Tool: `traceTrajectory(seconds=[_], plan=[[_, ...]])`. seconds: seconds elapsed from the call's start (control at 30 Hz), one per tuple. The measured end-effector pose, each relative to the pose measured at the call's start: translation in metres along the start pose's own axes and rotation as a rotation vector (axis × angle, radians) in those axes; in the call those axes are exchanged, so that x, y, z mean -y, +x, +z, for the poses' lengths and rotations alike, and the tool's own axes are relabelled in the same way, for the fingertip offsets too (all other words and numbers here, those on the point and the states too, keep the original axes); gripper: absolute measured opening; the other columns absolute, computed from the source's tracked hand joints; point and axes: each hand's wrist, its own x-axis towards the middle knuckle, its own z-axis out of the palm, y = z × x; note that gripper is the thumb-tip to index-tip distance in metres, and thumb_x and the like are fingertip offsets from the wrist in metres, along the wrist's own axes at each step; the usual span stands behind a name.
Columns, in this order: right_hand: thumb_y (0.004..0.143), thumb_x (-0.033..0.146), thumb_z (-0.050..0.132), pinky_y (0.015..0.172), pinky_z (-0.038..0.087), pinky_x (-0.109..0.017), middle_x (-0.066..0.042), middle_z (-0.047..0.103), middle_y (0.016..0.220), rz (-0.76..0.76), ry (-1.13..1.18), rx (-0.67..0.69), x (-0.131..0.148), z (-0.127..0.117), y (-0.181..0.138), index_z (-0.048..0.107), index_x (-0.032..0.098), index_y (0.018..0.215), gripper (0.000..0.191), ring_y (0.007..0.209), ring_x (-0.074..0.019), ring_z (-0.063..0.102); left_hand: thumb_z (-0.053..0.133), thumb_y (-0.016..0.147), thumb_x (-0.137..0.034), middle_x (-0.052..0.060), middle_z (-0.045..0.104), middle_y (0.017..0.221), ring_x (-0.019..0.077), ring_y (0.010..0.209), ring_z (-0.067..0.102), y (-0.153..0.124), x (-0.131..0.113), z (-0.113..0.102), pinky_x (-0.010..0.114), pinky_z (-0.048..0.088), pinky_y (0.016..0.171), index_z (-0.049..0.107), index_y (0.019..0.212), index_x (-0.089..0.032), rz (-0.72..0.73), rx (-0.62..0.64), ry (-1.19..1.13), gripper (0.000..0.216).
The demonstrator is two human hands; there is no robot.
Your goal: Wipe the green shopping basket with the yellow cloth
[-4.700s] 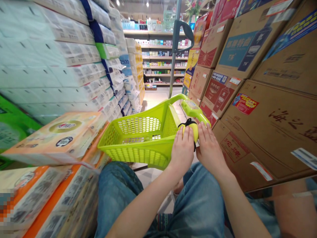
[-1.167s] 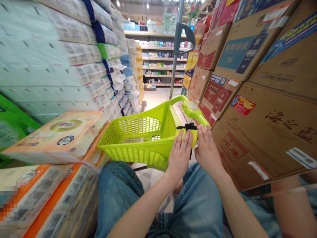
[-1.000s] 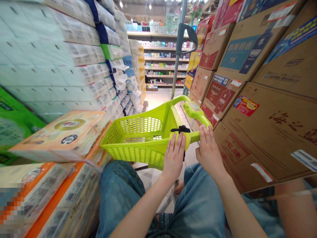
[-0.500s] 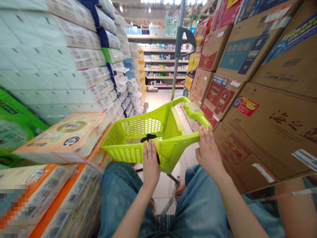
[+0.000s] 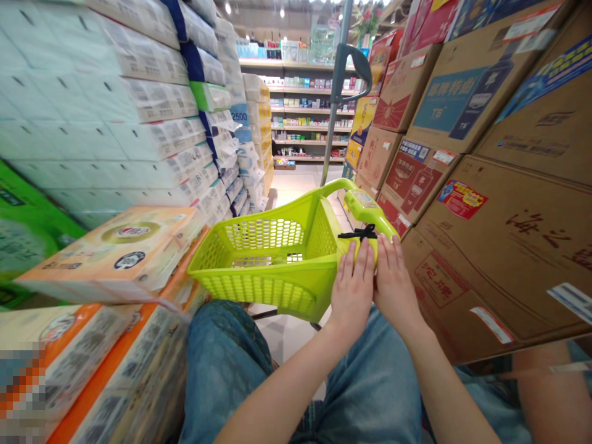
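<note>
A lime green shopping basket (image 5: 259,285) stands in front of my knees, with its handle (image 5: 370,213) at the right. A yellow pad with a black tie (image 5: 365,237) sits on the basket's near right corner. My left hand (image 5: 352,291) lies over this pad, fingers together and curled on it. Right beside it, touching, my right hand (image 5: 395,285) has closed its fingers over the lower end of the handle. The inside of the basket shows nothing but mesh.
Stacked tissue packs (image 5: 115,117) wall the left side, and orange packs (image 5: 111,259) lie beside my left knee. Cardboard cartons (image 5: 499,234) rise close on the right. A grey trolley pole (image 5: 340,86) stands behind the basket. The aisle floor (image 5: 296,179) runs to far shelves.
Half a second ago my left hand held the yellow pad at the middle of the basket's near rim; it has slid back right to the handle corner. My right hand has barely moved.
</note>
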Motion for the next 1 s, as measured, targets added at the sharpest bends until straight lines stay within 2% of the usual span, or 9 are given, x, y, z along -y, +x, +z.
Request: traceTrajectory(seconds=[0.2,0.43,0.57,0.7,0.77,0.87,1.0], plan=[[0.08,0.004,0.044,0.119,0.029,-0.058,-0.022,0.03,0.156,0.005,0.032,0.003,0.001,-0.001,0.0,0.012,0.005,0.154,0.08,0.151,-0.0326,0.008,0.041,0.092,-0.011,0.011,0.023,0.162,0.0261,0.148,0.027,-0.011,0.014,0.003,0.039,0.038,0.116,0.031,0.151,-0.008,0.048,-0.023,0.035,0.059],[0.076,0.001,0.044,0.119,0.028,-0.057,-0.021,0.029,0.156,0.027,0.038,0.018,0.004,-0.005,0.0,0.015,0.005,0.153,0.083,0.151,-0.0316,0.01,0.039,0.09,-0.005,0.012,0.023,0.162,0.027,0.15,0.016,-0.033,0.031,0.007,0.042,0.037,0.118,0.025,0.152,-0.007,0.0,0.018,0.024,0.064],[0.077,0.001,0.044,0.12,0.028,-0.056,-0.02,0.03,0.156,0.039,0.037,0.03,0.005,-0.007,0.0,0.016,0.005,0.153,0.081,0.151,-0.032,0.011,0.036,0.087,0.001,0.014,0.025,0.161,0.0283,0.151,0.009,-0.064,0.063,0.01,0.045,0.035,0.118,0.018,0.154,-0.005,-0.074,0.052,0.03,0.07],[0.078,0.002,0.045,0.119,0.029,-0.056,-0.02,0.029,0.157,0.055,0.033,0.038,0.006,-0.006,0.0,0.016,0.005,0.153,0.081,0.151,-0.0327,0.011,0.035,0.085,0.004,0.016,0.028,0.16,0.0279,0.151,0.007,-0.098,0.104,0.01,0.049,0.035,0.117,0.008,0.156,-0.009,-0.187,0.057,0.066,0.076],[0.078,0.003,0.045,0.119,0.029,-0.055,-0.02,0.029,0.157,0.053,0.025,0.034,0.006,-0.006,0.0,0.015,0.004,0.153,0.081,0.151,-0.0328,0.01,0.034,0.083,0.006,0.016,0.026,0.16,0.0276,0.151,0.007,-0.107,0.117,0.009,0.05,0.034,0.117,0.005,0.156,-0.011,-0.217,0.06,0.069,0.08],[0.077,0.003,0.046,0.119,0.029,-0.056,-0.021,0.029,0.157,0.048,0.013,0.024,0.007,-0.005,0.0,0.014,0.004,0.154,0.083,0.151,-0.0329,0.01,0.035,0.077,0.009,0.017,0.024,0.161,0.0282,0.151,0.005,-0.108,0.117,0.008,0.051,0.033,0.118,0.002,0.156,-0.009,-0.244,0.06,0.027,0.088],[0.078,0.003,0.045,0.119,0.03,-0.055,-0.021,0.029,0.156,0.055,0.004,0.03,0.008,-0.006,0.0,0.015,0.004,0.153,0.081,0.151,-0.0329,0.011,0.037,0.069,0.011,0.017,0.022,0.162,0.028,0.151,0.004,-0.088,0.086,0.008,0.049,0.032,0.119,0.004,0.156,-0.008,-0.258,0.064,-0.049,0.095]])
